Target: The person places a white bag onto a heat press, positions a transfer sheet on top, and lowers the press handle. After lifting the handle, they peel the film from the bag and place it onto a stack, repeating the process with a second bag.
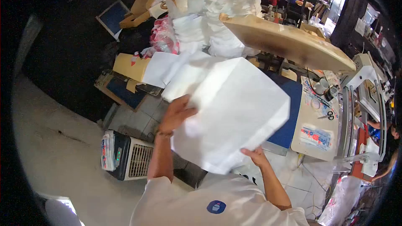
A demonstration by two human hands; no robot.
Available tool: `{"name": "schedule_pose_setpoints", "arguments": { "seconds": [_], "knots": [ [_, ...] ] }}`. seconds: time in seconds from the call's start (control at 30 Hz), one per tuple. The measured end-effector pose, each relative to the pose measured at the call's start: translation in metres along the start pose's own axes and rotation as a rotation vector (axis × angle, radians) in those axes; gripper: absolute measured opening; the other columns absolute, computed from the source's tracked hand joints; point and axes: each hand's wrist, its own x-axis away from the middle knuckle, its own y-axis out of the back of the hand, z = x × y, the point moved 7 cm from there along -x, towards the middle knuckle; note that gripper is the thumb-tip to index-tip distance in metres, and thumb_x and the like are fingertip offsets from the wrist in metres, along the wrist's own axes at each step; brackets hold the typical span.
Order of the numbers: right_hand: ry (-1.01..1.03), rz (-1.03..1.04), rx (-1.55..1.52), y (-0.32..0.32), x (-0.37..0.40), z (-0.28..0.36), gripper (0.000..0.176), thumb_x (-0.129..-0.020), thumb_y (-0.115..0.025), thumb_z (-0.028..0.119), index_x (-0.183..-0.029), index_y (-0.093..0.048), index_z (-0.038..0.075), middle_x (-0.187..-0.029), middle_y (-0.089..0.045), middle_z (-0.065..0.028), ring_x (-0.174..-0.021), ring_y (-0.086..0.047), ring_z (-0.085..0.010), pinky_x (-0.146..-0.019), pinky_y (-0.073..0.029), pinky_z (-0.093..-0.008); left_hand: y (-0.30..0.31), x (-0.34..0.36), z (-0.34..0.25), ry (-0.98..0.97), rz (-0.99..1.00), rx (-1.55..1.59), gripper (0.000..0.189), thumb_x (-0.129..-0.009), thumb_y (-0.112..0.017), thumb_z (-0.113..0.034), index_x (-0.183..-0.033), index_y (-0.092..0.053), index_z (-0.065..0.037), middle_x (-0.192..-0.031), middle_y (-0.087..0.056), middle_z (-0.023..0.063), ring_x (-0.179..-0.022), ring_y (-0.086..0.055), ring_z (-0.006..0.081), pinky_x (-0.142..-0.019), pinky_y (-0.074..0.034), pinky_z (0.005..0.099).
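White sheet point(238, 113) hangs before the person's torso, grasped near its edges by the left hand point(176, 115) and right hand point(255, 155). It partly hides a blue board point(292, 117); white stacks point(190, 32) rise beyond, scissors point(330, 116) rightward.

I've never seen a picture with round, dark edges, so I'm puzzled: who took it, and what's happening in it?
There's no robot here, just a person. They wear a camera on their head, looking forward and down, so you see roughly what's in front of them. Their left hand and right hand are bare, and both hold a big white sheet, one at its left edge, the other at its near edge. I can't tell if it's paper or cloth. On the cream tabletop to the right lie scissors and a printed sheet. Farther back are tall white piles.
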Motion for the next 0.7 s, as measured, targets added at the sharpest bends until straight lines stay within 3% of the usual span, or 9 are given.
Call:
{"name": "schedule_pose_setpoints", "arguments": {
  "seconds": [0.13, 0.2, 0.23, 0.3, 0.4, 0.5, 0.6, 0.67, 0.7],
  "knots": [
    [-0.166, -0.326, -0.133, 0.077, 0.019, -0.022, 0.062, -0.083, -0.078, 0.019, -0.132, -0.047, -0.003, -0.122, -0.061, -0.0155, -0.106, -0.062, -0.0255, -0.093, -0.051, -0.0374, -0.052, -0.044, 0.074, 0.127, 0.098, 0.018, 0.028, -0.086, -0.067, -0.003, -0.114, -0.062, 0.001, -0.098, -0.066, 0.0033, -0.089, -0.061, 0.0121, -0.08, -0.05, 0.0282],
    [-0.124, -0.358, -0.271, 0.099, 0.035, 0.016, 0.055, -0.087, -0.072, 0.032, -0.13, -0.054, 0.004, -0.115, -0.064, -0.0106, -0.105, -0.064, -0.0245, -0.09, -0.053, -0.043, -0.091, -0.063, 0.113, 0.123, 0.115, 0.136, 0.027, -0.086, -0.067, -0.005, -0.112, -0.062, 0.001, -0.096, -0.066, 0.003, -0.087, -0.06, 0.0123, -0.078, -0.049, 0.0286],
    [-0.088, -0.415, -0.435, 0.118, 0.042, 0.012, 0.064, -0.088, -0.065, 0.052, -0.132, -0.054, 0.006, -0.119, -0.064, -0.0104, -0.107, -0.064, -0.0259, -0.09, -0.053, -0.0442, -0.109, -0.073, 0.132, 0.113, 0.065, 0.169, 0.024, -0.085, -0.067, -0.006, -0.108, -0.063, 0.0, -0.094, -0.066, 0.0034, -0.086, -0.06, 0.0125, -0.077, -0.049, 0.0294],
    [-0.02, -0.225, -0.803, 0.143, 0.043, 0.005, 0.084, -0.086, -0.052, 0.073, -0.138, -0.049, 0.007, -0.127, -0.061, -0.0142, -0.114, -0.061, -0.0307, -0.097, -0.05, -0.0483, -0.126, -0.091, 0.172, 0.126, 0.036, 0.21, 0.02, -0.084, -0.068, -0.007, -0.103, -0.064, -0.001, -0.093, -0.066, 0.0039, -0.085, -0.06, 0.0127, -0.076, -0.049, 0.0301],
    [-0.112, -0.291, -0.694, 0.127, 0.07, -0.001, 0.102, -0.08, -0.04, 0.085, -0.144, -0.042, 0.006, -0.139, -0.053, -0.0175, -0.125, -0.053, -0.0351, -0.104, -0.043, -0.0536, -0.149, -0.127, 0.223, 0.072, -0.011, -0.091, 0.022, -0.081, -0.068, -0.009, -0.101, -0.062, -0.001, -0.097, -0.066, 0.0076, -0.087, -0.061, 0.0163, -0.078, -0.05, 0.0326],
    [-0.216, 0.063, -1.004, 0.095, 0.094, -0.029, 0.121, -0.068, -0.038, 0.095, -0.148, -0.035, 0.003, -0.151, -0.037, -0.0203, -0.139, -0.035, -0.0404, -0.11, -0.031, -0.0619, -0.16, -0.124, 0.188, 0.141, -0.131, -0.001, 0.017, -0.076, -0.071, -0.006, -0.09, -0.065, 0.001, -0.083, -0.067, 0.0093, -0.076, -0.061, 0.0153, -0.069, -0.049, 0.0318],
    [-0.11, 0.208, -1.063, 0.085, 0.097, -0.05, 0.105, -0.079, -0.047, 0.083, -0.148, -0.035, 0.005, -0.149, -0.04, -0.0219, -0.134, -0.044, -0.0386, -0.104, -0.04, -0.0564, -0.155, -0.145, 0.209, 0.137, -0.104, -0.02, 0.019, -0.077, -0.072, -0.006, -0.092, -0.065, 0.003, -0.084, -0.069, 0.0091, -0.072, -0.062, 0.0168, -0.068, -0.049, 0.0326],
    [-0.122, -0.206, -0.39, 0.106, 0.093, -0.076, 0.069, -0.091, -0.062, 0.055, -0.132, -0.053, 0.001, -0.127, -0.061, -0.0194, -0.113, -0.062, -0.0285, -0.093, -0.05, -0.0428, -0.15, -0.156, 0.22, 0.135, -0.151, -0.086, 0.022, -0.077, -0.073, -0.007, -0.095, -0.065, 0.004, -0.086, -0.07, 0.0096, -0.075, -0.063, 0.0177, -0.07, -0.049, 0.0325],
    [-0.116, -0.225, -0.398, 0.102, 0.09, -0.073, 0.069, -0.091, -0.062, 0.055, -0.132, -0.053, 0.001, -0.127, -0.061, -0.0194, -0.113, -0.062, -0.0285, -0.093, -0.05, -0.0428, -0.151, -0.161, 0.224, 0.138, -0.13, -0.089, 0.022, -0.077, -0.073, -0.007, -0.095, -0.065, 0.004, -0.086, -0.07, 0.0096, -0.075, -0.063, 0.0177, -0.07, -0.049, 0.0325]
  ]
}}
